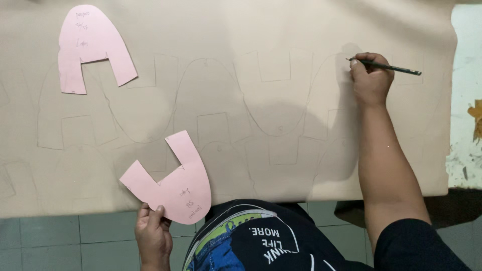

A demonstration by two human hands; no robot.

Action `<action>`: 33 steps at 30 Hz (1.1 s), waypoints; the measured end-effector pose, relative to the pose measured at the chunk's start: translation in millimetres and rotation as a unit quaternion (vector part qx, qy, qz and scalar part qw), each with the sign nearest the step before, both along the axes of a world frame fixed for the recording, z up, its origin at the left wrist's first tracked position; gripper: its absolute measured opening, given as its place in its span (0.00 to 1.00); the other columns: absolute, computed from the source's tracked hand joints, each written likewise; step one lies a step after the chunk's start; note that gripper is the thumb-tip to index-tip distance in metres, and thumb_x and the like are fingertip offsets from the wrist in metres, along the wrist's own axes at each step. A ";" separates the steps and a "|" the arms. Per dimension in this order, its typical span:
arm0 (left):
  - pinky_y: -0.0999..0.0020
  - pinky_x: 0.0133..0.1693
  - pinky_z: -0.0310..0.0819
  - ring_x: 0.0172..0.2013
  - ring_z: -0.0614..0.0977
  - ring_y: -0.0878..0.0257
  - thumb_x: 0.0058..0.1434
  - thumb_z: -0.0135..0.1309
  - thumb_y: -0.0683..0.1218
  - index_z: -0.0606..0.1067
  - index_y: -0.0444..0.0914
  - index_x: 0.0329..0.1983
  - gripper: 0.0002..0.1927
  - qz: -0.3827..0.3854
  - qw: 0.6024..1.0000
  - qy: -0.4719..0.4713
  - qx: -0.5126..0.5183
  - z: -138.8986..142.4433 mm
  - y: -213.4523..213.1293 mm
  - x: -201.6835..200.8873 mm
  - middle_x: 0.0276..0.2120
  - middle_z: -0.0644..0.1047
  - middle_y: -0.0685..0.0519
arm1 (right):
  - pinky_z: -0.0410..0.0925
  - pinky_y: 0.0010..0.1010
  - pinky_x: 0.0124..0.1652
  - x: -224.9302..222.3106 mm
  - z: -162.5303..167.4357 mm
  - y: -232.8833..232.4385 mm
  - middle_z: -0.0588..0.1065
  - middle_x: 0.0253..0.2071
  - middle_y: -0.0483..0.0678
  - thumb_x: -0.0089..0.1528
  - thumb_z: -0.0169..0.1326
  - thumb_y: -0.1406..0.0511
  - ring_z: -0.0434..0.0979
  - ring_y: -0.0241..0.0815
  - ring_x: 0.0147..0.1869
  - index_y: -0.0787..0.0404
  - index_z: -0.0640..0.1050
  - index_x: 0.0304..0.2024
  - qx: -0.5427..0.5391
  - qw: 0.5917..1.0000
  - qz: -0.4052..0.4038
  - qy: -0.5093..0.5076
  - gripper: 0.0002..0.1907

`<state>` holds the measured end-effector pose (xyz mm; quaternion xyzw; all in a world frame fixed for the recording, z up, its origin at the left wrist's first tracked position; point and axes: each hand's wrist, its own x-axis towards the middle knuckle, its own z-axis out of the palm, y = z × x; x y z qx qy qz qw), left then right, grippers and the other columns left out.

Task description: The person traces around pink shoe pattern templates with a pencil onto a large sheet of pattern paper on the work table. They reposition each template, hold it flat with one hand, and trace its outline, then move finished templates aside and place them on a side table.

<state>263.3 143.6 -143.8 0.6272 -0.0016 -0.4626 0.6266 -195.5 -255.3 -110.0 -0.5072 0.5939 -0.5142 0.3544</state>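
Note:
My right hand grips a dark pencil and its tip touches the large beige sheet at the far right, on a traced outline. My left hand pinches the lower edge of a pink U-shaped card template at the sheet's near edge. A second pink template of the same shape lies flat at the far left of the sheet, untouched. Faint pencil outlines of the same shape cover the sheet in rows.
The beige sheet hangs over the near edge above a grey tiled floor. A worn pale tabletop with flaking paint shows at the right. My lap, in dark clothing with printed letters, is below the sheet.

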 end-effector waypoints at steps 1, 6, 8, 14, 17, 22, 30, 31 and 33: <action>0.63 0.49 0.78 0.47 0.81 0.60 0.68 0.44 0.37 0.65 0.30 0.63 0.20 0.003 1.000 0.005 0.015 0.2 1.0 -11.6 0.50 0.77 0.46 | 0.71 0.24 0.38 -0.3 -0.6 -5.3 0.78 0.39 0.47 0.64 0.58 0.74 0.76 0.34 0.38 0.66 0.78 0.44 0.002 1.000 0.010 0.000 0.06; 0.63 0.49 0.77 0.46 0.80 0.60 0.69 0.45 0.38 0.65 0.30 0.64 0.20 0.005 0.997 -0.044 0.061 0.1 3.8 -28.5 0.49 0.77 0.45 | 0.75 0.23 0.49 10.5 -1.8 -2.8 0.80 0.41 0.44 0.64 0.58 0.71 0.80 0.32 0.46 0.63 0.78 0.42 0.037 0.997 0.020 0.057 0.04; 0.64 0.48 0.77 0.46 0.80 0.61 0.69 0.45 0.39 0.65 0.30 0.64 0.20 0.004 0.996 -0.057 0.067 -2.4 2.5 -25.1 0.49 0.77 0.45 | 0.75 0.24 0.49 11.5 -0.4 -1.9 0.79 0.40 0.44 0.64 0.58 0.71 0.80 0.33 0.45 0.63 0.78 0.41 0.052 0.996 0.013 0.073 0.03; 0.66 0.47 0.78 0.45 0.80 0.62 0.68 0.46 0.38 0.65 0.30 0.63 0.21 0.003 0.997 -0.061 0.056 -6.7 2.0 -10.1 0.50 0.76 0.47 | 0.74 0.25 0.48 12.2 -1.8 -1.9 0.80 0.40 0.45 0.65 0.59 0.71 0.80 0.34 0.45 0.64 0.79 0.40 -0.003 0.995 0.056 0.076 0.02; 0.66 0.47 0.78 0.45 0.80 0.63 0.68 0.46 0.38 0.65 0.30 0.63 0.20 0.006 0.996 -0.069 0.055 -8.3 4.6 -9.0 0.50 0.76 0.47 | 0.73 0.24 0.46 13.4 0.7 -2.3 0.80 0.40 0.45 0.65 0.58 0.71 0.80 0.33 0.43 0.64 0.80 0.41 0.001 0.996 0.078 0.043 0.03; 0.67 0.48 0.77 0.46 0.80 0.64 0.67 0.47 0.37 0.66 0.31 0.63 0.20 0.016 0.997 -0.071 0.031 -13.7 6.3 -6.1 0.51 0.76 0.49 | 0.69 0.24 0.32 -3.0 5.9 15.4 0.76 0.31 0.47 0.64 0.58 0.72 0.73 0.33 0.31 0.64 0.79 0.37 0.106 0.990 0.058 0.072 0.01; 0.67 0.48 0.76 0.45 0.79 0.64 0.69 0.47 0.36 0.67 0.32 0.62 0.18 0.008 0.996 -0.079 0.033 -14.6 13.9 11.2 0.49 0.76 0.50 | 0.67 0.22 0.32 -100.5 -17.6 143.8 0.75 0.35 0.47 0.67 0.55 0.76 0.73 0.31 0.33 0.65 0.73 0.45 0.023 0.994 -0.109 0.006 0.05; 0.68 0.49 0.76 0.45 0.80 0.64 0.69 0.46 0.36 0.67 0.31 0.61 0.17 0.008 0.996 -0.080 0.037 -14.3 15.3 12.8 0.49 0.76 0.50 | 0.66 0.22 0.31 -109.4 -20.8 159.0 0.75 0.35 0.47 0.68 0.55 0.76 0.72 0.31 0.32 0.65 0.73 0.45 0.012 0.992 -0.123 0.005 0.05; 0.66 0.48 0.77 0.45 0.80 0.63 0.69 0.45 0.35 0.67 0.31 0.61 0.17 0.004 0.996 -0.085 0.038 -13.2 15.6 14.9 0.48 0.76 0.49 | 0.65 0.22 0.30 -121.8 -25.6 174.2 0.76 0.35 0.47 0.68 0.55 0.76 0.71 0.30 0.32 0.64 0.73 0.45 0.010 0.988 -0.154 -0.005 0.06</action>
